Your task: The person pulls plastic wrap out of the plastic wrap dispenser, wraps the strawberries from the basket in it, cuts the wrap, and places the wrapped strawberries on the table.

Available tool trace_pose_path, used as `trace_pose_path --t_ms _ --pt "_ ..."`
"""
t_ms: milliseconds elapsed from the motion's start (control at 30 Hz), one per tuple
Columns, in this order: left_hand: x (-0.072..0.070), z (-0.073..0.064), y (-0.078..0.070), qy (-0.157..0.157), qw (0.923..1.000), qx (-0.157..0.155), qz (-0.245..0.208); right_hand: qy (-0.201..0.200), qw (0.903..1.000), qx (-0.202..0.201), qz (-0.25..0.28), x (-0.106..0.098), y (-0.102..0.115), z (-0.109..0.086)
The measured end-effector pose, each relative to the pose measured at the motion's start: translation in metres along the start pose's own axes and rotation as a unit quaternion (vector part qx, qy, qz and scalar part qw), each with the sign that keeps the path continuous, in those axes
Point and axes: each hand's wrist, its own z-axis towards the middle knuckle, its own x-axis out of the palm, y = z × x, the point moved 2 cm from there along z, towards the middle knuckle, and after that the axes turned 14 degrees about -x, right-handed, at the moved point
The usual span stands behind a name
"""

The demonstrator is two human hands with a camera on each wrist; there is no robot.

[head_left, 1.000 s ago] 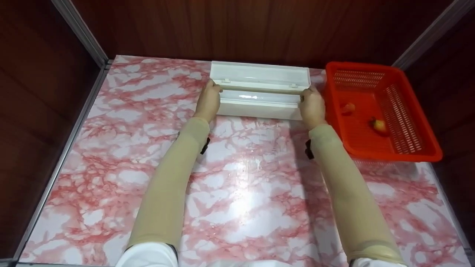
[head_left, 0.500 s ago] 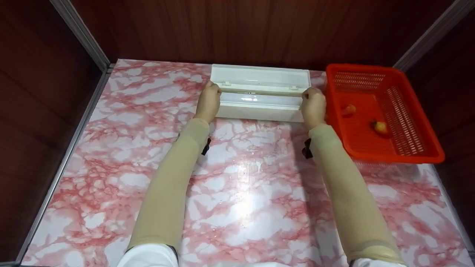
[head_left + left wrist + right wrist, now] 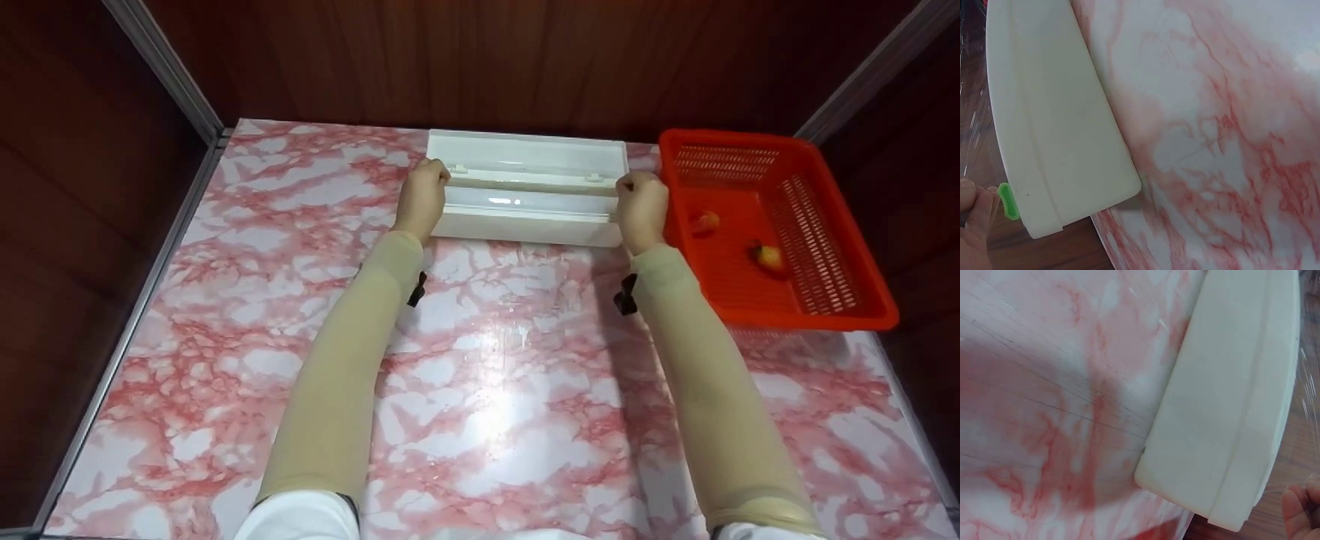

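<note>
A white cling film dispenser (image 3: 529, 231) stands on the table with its lid (image 3: 525, 150) swung back, and the film roll (image 3: 540, 202) shows inside. At the dispenser's left end my left hand (image 3: 422, 198) pinches a corner of clear cling film (image 3: 970, 129) between thumb and fingers. My right hand (image 3: 643, 211) pinches the film at the other end. In the left wrist view a small green piece (image 3: 1009, 201) sticks out from the dispenser's end, beside the fingertips. The film stretches between both hands and is so clear that its full extent is hard to see.
To the right of my right hand stands a red plastic basket (image 3: 731, 300) with a yellow-red fruit (image 3: 769, 257) and another small reddish piece (image 3: 705, 222) in it. Dark wood-look panels (image 3: 487, 60) enclose the marbled pink table (image 3: 247, 315) at the back and sides.
My right hand has shifted slightly right and up, away from the dispenser's end. My left hand has risen a little. The dispenser and basket keep their places.
</note>
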Motion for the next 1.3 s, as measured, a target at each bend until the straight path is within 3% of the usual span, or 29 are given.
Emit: trace_pose_path --t_ms 267,1000,1300 --pt "-0.006 0.001 -0.004 0.008 0.9999 -0.009 -0.008 -0.017 0.9998 0.006 0.004 -0.007 0.003 0.003" --pt "-0.022 -0.001 -0.015 0.021 0.9973 -0.032 -0.062 -0.064 0.9929 0.022 0.098 -0.025 0.012 0.009" --pt "-0.029 -0.002 -0.021 0.013 0.9976 -0.019 -0.065 -0.069 0.9918 0.022 0.105 -0.032 0.015 0.011"
